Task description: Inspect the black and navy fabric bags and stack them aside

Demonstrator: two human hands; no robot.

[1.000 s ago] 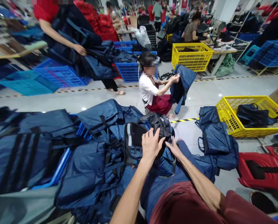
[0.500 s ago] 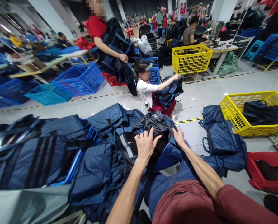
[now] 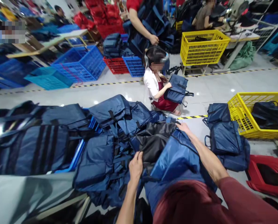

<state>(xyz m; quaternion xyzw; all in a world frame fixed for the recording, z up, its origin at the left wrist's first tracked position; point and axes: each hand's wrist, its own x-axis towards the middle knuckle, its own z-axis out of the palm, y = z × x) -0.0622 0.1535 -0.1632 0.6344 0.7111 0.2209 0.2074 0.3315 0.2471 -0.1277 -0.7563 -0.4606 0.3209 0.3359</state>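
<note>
Blue-and-black bag (image 3: 176,155) lies across the lap, just past the maroon shirt (image 3: 190,202), black part up front. Left hand (image 3: 136,165): fingers close together and bent at the black part's left edge; thumb hidden, can't tell if it's pinching. Right hand (image 3: 185,129): fingertips at the bag's far right edge, contact too small to read, can't tell how firm the grip is.

Navy bag pile (image 3: 95,161) just left of the left hand. Right side: stacked navy bags (image 3: 225,137) on the floor, red plastic piece (image 3: 267,175) near them, yellow crate (image 3: 242,123) just beyond with a dark bag (image 3: 266,115) inside.

Past the pile, seated co-worker (image 3: 150,82), white top, both hands on a navy bag (image 3: 176,88). Farther back: second yellow crate (image 3: 203,53), standing person's red sleeve (image 3: 133,5).
</note>
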